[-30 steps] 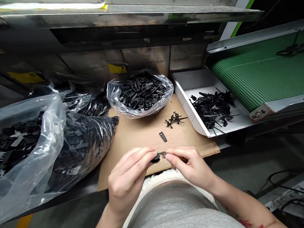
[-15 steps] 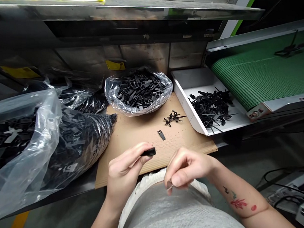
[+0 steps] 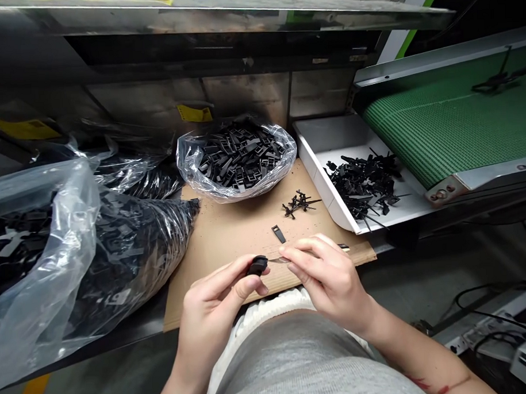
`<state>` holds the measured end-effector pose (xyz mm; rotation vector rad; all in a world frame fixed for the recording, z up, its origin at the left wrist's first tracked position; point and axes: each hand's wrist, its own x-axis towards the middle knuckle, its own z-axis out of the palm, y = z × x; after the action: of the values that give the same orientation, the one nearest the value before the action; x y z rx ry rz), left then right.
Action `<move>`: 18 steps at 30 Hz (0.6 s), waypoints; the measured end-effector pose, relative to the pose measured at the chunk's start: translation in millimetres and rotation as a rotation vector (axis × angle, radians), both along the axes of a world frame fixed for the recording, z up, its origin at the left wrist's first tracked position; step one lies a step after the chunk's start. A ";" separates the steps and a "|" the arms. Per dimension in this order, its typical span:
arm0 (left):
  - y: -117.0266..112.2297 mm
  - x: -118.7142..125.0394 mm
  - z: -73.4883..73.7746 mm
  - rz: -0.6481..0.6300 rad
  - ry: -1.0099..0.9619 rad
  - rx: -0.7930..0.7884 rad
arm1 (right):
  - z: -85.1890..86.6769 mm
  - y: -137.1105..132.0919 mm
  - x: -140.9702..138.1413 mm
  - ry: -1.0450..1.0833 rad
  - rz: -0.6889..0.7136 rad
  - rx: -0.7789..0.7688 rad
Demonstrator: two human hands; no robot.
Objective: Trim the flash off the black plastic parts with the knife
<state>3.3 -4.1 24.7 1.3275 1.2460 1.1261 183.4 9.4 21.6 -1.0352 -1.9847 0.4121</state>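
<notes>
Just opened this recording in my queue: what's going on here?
A person's left hand pinches a small curved black plastic part; the right hand holds a thin metal blade, its tip at or near that part. Beyond them, a flat tapered black piece lies on a brown cardboard sheet, before a clear plastic bag of black pieces.

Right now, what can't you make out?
In the head view:
Blade: partly hidden by the right hand.
Black part: partly hidden by the left hand.
Whether they touch: too small to tell.
Left bag: cut off by the left edge.
Belt: cut off by the right edge.
</notes>
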 end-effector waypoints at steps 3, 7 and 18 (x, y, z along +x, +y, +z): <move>-1.2 1.8 1.8 0.053 -0.008 0.000 | 2.0 -0.3 -1.7 -0.049 0.014 0.020; -1.8 3.2 2.1 0.102 0.020 0.025 | 4.3 -1.7 -3.4 -0.076 -0.001 0.009; -2.7 6.6 2.3 0.025 -0.301 -0.213 | -4.0 -0.8 -8.7 -0.045 -0.146 0.058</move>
<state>10.0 -6.8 27.1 0.9471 1.1258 1.1294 174.8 8.6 17.6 -1.1524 -1.9338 0.2524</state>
